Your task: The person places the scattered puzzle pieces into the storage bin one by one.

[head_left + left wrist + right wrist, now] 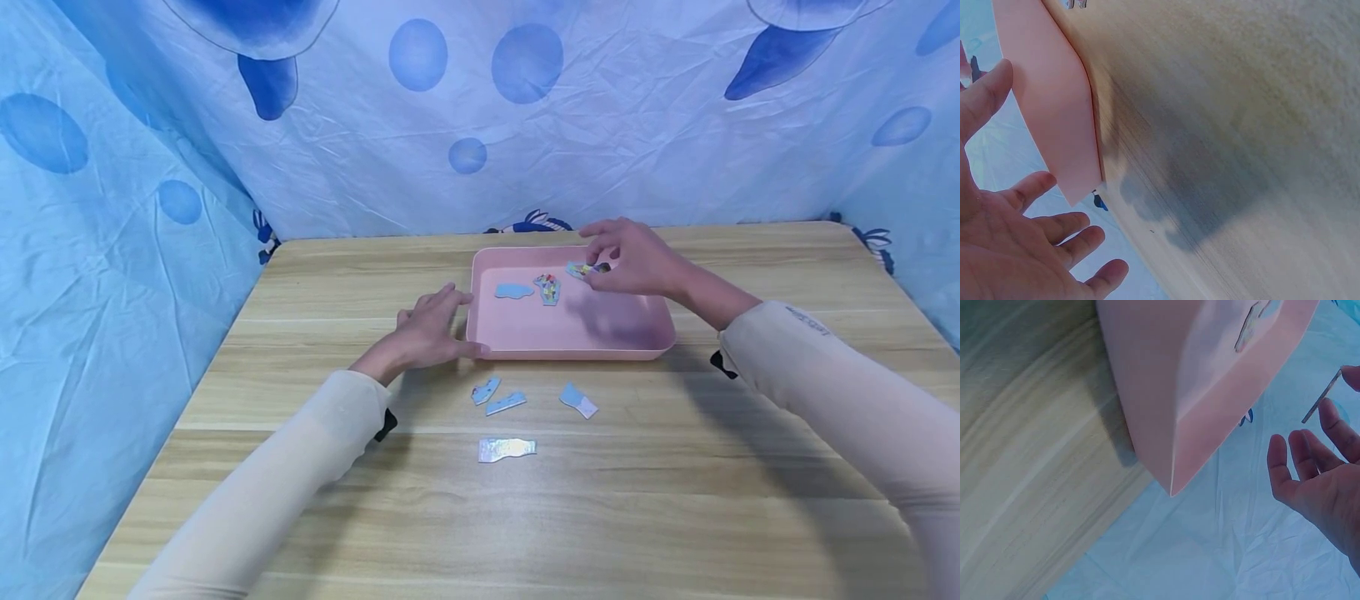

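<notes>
A pink tray holds a plain blue puzzle piece and a patterned piece. Above its back right part, the right hand pinches another patterned piece; in the right wrist view the thin piece is seen edge-on between thumb and finger of the right hand. The left hand is at the tray's left side, thumb by the front left corner, fingers spread. In the left wrist view the left hand is beside the tray wall, its fingers apart.
In front of the tray on the wooden table lie two narrow blue pieces, a blue and pale piece, and a shiny pale piece. A blue patterned cloth hangs behind and at the sides.
</notes>
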{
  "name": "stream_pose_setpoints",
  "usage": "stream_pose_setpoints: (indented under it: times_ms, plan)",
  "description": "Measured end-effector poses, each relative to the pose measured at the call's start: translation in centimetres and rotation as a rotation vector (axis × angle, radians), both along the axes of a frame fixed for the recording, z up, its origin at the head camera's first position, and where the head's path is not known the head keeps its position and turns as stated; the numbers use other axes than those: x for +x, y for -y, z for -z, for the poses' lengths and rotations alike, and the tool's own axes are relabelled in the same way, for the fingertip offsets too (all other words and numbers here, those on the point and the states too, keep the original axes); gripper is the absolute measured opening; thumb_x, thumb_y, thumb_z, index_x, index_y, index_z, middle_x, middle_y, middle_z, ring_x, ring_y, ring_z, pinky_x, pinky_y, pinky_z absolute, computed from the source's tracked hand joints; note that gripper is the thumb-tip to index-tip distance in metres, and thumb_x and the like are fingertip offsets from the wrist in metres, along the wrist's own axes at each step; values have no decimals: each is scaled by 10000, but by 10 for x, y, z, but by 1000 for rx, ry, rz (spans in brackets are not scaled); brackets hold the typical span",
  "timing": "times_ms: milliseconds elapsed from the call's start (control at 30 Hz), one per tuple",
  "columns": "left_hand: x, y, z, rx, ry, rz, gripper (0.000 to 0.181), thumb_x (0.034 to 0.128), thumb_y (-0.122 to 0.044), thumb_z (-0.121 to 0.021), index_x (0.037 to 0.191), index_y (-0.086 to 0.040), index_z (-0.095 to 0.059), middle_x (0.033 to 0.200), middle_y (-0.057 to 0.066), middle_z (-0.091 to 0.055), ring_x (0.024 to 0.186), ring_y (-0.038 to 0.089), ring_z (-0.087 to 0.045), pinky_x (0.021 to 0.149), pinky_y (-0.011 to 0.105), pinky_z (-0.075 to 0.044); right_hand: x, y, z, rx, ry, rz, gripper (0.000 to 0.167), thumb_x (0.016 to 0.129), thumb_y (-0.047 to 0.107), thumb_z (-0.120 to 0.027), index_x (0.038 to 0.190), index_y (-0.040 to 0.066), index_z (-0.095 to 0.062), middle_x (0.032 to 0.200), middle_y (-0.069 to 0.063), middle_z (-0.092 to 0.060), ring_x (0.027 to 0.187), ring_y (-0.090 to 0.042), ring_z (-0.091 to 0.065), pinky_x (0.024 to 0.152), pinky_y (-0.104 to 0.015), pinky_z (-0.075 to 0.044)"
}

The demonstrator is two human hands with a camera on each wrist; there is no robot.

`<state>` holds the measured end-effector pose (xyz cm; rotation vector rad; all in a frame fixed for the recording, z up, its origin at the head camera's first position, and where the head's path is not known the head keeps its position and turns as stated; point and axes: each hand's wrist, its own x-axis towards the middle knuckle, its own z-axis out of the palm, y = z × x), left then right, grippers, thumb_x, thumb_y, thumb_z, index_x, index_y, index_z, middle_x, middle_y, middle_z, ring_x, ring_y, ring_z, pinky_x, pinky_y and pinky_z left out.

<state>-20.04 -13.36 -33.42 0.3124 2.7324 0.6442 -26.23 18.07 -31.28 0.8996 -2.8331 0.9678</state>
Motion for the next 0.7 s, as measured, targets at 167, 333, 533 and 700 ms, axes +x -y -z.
stream_pose_setpoints:
  times_ms: [167, 333, 533, 700]
  plan:
    - [0, 0, 0, 1, 1, 1, 869, 759, -505, -768, 1459, -190, -361, 1609, 83, -119, 1450, 290, -121, 1070, 555, -139, -9, 6, -1, 1, 28, -6, 90, 772, 111, -725, 758, 61, -651, 1324, -156, -561, 1058, -335, -579, 833, -454, -480]
    - [0, 0, 0, 1, 2, 3, 867, 760, -503, -768, 1459, -190, -363, 1608, 86, -121, 1448, 293, -126, 1068, 556, -140, -16, 13, 0, 45, 12, -52, 71, 752, 94, -700, 734, 47, -651, 1240, -184, -606, 1128, -345, -554, 832, -453, -483]
    - [0, 1, -1, 1, 5, 9, 870, 762, -508, -763, 1463, -191, -356, 1608, 84, -118, 1450, 291, -120, 1070, 559, -135, -22, 17, 6, 107, 12, -99, 132, 734, 81, -710, 652, 58, -609, 1117, -210, -662, 1090, -333, -591, 803, -416, -470]
    - [1, 1, -1, -4, 3, 15, 872, 767, -507, -759, 1468, -193, -347, 1611, 88, -104, 1451, 294, -115, 1075, 562, -129, -27, 17, 12, 168, 17, -122, 147, 723, 74, -706, 646, 62, -581, 906, -137, -669, 787, -239, -567, 709, -360, -422]
